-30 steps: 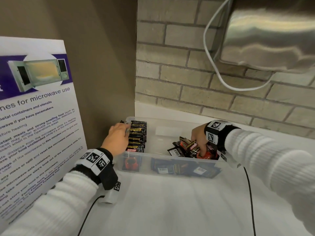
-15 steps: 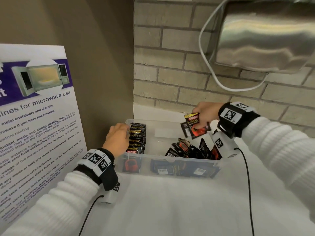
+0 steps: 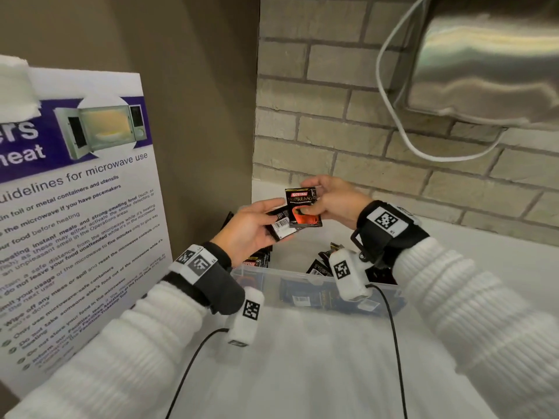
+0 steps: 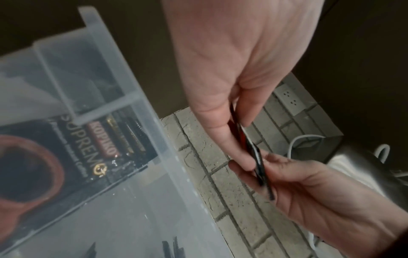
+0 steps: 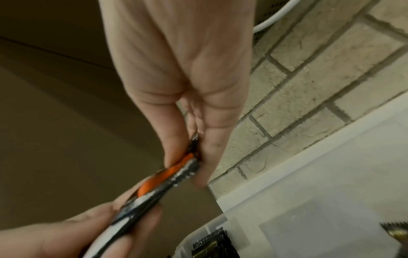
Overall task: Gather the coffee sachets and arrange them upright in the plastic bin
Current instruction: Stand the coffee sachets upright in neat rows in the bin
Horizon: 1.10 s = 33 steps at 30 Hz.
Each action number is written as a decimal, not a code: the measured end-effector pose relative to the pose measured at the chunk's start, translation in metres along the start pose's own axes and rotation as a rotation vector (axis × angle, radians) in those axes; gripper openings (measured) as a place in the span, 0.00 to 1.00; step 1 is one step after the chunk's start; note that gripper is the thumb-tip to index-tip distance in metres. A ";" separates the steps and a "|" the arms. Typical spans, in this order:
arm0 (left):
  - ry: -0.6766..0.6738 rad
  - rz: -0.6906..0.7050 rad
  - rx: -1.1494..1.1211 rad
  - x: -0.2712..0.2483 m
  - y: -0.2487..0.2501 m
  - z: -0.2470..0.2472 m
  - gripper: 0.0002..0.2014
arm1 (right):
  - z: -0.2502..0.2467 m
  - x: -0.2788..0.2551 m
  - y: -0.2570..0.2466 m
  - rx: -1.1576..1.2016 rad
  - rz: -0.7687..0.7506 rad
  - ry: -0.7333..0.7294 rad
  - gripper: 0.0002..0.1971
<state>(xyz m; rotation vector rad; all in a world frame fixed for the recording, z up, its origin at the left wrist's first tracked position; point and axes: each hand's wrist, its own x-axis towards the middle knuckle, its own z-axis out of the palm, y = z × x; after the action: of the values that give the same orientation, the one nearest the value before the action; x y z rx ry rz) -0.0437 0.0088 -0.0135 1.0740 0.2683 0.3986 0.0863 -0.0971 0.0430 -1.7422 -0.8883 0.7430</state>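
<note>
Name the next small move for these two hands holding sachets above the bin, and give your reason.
Probably square the held sachets into one stack, then lower them upright beside the standing row at the plastic bin's left end. Both the left hand and right hand pinch them above the bin, one showing its front, another its barcode back.

The black foil coffee sachet with a red cup (image 3: 304, 210) covers most of the barcoded sachet (image 3: 279, 223) behind it. Wrists hide part of the clear plastic bin (image 3: 302, 276). Both wrist views are blurred; how many sachets sit in each grip cannot be told.
</note>
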 end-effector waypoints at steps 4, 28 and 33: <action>0.258 0.204 0.202 0.001 -0.001 -0.006 0.22 | 0.005 0.009 0.015 0.241 0.022 0.333 0.31; 0.087 0.129 0.323 0.008 -0.006 -0.015 0.29 | 0.056 0.001 0.036 0.366 -0.054 0.071 0.14; 0.025 0.076 0.124 0.001 -0.010 -0.014 0.14 | 0.042 -0.001 0.033 -0.332 0.014 -0.048 0.17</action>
<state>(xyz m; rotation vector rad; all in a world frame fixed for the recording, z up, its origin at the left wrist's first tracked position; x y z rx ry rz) -0.0461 0.0162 -0.0288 1.2040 0.2780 0.4691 0.0591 -0.0852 -0.0013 -2.0285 -1.0811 0.6767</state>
